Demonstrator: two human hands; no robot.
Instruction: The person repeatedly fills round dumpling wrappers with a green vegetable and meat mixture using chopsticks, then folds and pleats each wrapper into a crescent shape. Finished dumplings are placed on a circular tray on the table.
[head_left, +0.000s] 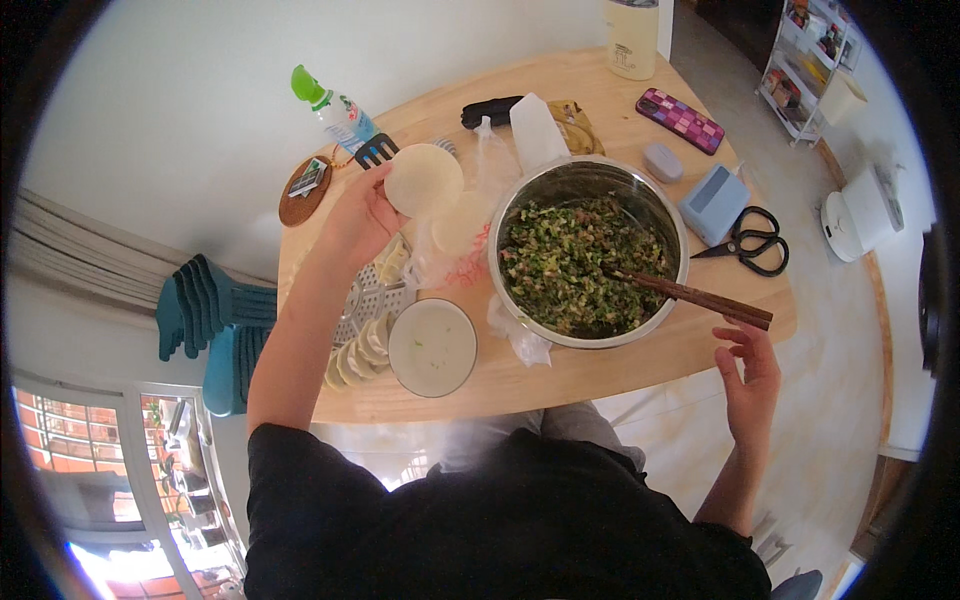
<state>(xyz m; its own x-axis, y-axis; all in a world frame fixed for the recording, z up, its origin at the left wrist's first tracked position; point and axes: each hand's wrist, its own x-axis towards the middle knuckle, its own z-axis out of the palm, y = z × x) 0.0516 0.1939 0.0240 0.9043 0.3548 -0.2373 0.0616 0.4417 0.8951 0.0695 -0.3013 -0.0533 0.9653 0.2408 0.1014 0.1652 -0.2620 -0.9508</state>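
Observation:
My left hand (366, 214) pinches a round dumpling wrapper (424, 181) by its edge, above the table's left side. Below it, another pale wrapper (459, 223) lies on a clear plastic bag (491, 169). My right hand (752, 379) has its fingers apart, just under the outer ends of wooden chopsticks (709, 301); whether a fingertip touches them is unclear. The chopsticks' other ends are sunk in chopped green filling (585, 262) inside a large steel bowl (681, 247). Folded dumplings (365, 352) sit on a perforated metal steamer rack (365, 300), beside a bowl of cloudy liquid (433, 348).
Black-handled scissors (750, 244), a blue box (715, 202), a small lilac case (663, 162) and a checkered phone (680, 121) lie right of the bowl. A green-capped bottle (341, 116), black slotted utensil (376, 151) and brown coaster (294, 208) stand or lie far left.

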